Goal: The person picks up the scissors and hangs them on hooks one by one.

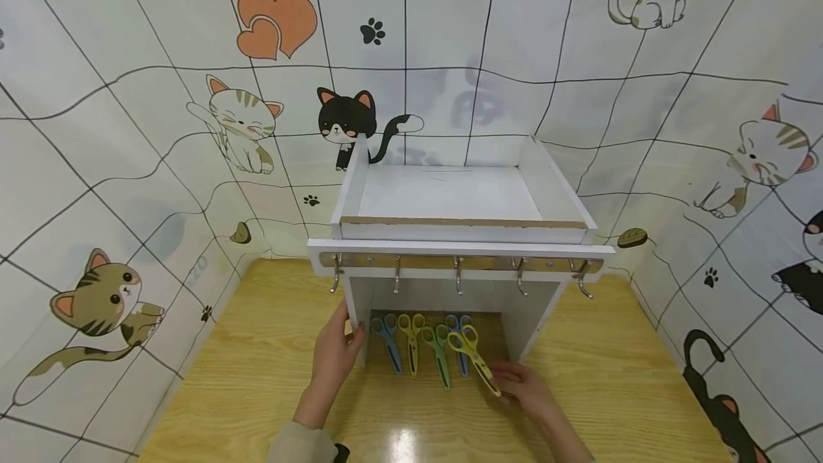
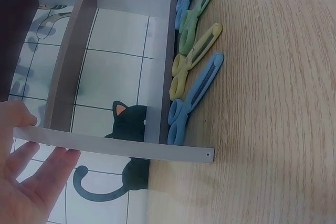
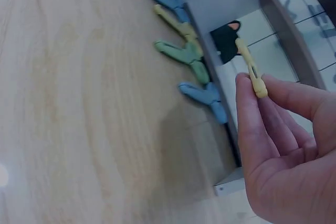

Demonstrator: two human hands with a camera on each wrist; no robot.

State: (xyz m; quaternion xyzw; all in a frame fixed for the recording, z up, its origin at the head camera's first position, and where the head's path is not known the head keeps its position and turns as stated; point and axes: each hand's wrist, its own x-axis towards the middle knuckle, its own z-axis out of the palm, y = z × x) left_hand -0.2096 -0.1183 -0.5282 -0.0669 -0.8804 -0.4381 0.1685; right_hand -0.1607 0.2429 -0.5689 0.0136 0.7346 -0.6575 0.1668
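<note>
My left hand grips the left side panel of a white shelf unit; in the left wrist view the thumb and fingers lie on opposite sides of that panel. Pinched by the blade end, a pair of yellow scissors is in my right hand, raised before the unit's lower opening. On the table under the unit lie blue scissors, yellow scissors, green scissors and another blue pair, side by side with handles toward the back.
A row of metal hooks runs along the unit's front rail. The unit's top is an open tray with low walls. Wood-grain table surrounds it, and a cat-print sheet hangs behind and at both sides.
</note>
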